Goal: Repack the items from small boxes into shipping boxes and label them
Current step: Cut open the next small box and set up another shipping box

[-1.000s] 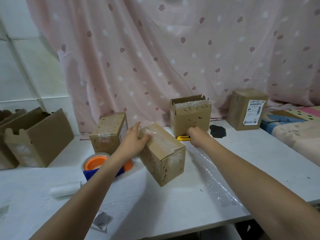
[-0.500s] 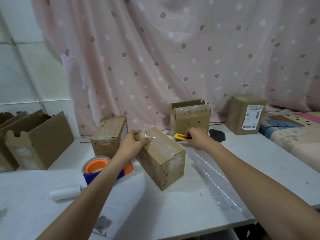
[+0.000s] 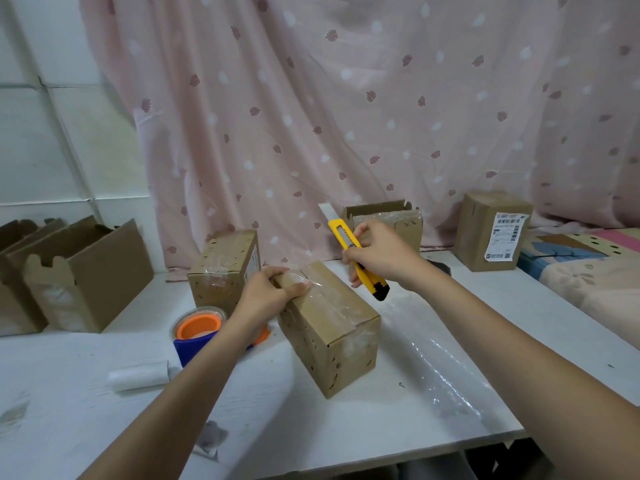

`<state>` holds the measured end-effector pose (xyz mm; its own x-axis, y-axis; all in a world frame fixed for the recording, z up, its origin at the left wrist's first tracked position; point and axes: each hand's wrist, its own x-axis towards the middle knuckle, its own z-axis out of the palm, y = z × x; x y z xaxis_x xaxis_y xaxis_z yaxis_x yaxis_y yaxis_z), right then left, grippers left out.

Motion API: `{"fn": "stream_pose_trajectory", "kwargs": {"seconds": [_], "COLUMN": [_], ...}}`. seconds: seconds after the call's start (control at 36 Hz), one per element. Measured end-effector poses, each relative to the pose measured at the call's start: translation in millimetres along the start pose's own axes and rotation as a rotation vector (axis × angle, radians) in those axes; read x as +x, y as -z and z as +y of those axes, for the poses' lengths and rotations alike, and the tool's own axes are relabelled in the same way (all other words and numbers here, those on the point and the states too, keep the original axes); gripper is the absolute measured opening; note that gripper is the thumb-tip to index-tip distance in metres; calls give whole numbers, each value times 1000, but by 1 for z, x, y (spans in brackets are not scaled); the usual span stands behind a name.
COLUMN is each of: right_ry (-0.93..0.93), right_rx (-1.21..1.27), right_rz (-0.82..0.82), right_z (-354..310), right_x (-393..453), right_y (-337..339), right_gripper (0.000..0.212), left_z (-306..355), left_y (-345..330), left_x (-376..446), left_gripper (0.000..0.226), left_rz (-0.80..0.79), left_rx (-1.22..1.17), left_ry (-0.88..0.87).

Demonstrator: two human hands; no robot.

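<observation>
Tape seals the small box (image 3: 329, 327), which lies mid-table with its long axis running from far-left to near-right. Left hand (image 3: 268, 294) grips its far end; right hand (image 3: 377, 256), just beyond and above it, holds 1 yellow utility knife (image 3: 356, 259), blade out. I count 4 closed or taped boxes and 2 open shipping boxes (image 3: 83, 271).

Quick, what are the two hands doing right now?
Left hand: grips the far end of the taped box, thumb on top.
Right hand: holds the yellow box cutter, blade out and pointing up.
</observation>
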<state>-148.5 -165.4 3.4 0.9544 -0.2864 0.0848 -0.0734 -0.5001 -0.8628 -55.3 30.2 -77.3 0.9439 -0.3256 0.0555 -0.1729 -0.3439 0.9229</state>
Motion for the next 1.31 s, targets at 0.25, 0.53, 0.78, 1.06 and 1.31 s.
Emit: {"fn": "stream_pose_trajectory", "kwargs": {"seconds": [0.25,0.53,0.78,1.06,1.31], "right_ry": [19,-1,-27,-59,55], "right_rx": [-398,-737,-714,-755,-917], "right_rz": [-173,-200,-167,-133,-103], "right_z": [-29,-47,-50,-58,-69], "right_x": [-12,-22,-24,-24,-25], "right_y": [-10,-27,-34,-48,-55], "right_gripper": [35,55,44,32,40], "left_z": [-13,-14,-14,-16,-14], "left_y": [-9,-19,-21,-23,-20], "left_x": [-5,-6,-3,-6,-8], "left_gripper": [53,45,43,42,45], "left_rz": [53,148,111,103,95], "left_rx": [-150,-180,-178,-166,-155], "left_ry": [15,32,42,45,25]}}
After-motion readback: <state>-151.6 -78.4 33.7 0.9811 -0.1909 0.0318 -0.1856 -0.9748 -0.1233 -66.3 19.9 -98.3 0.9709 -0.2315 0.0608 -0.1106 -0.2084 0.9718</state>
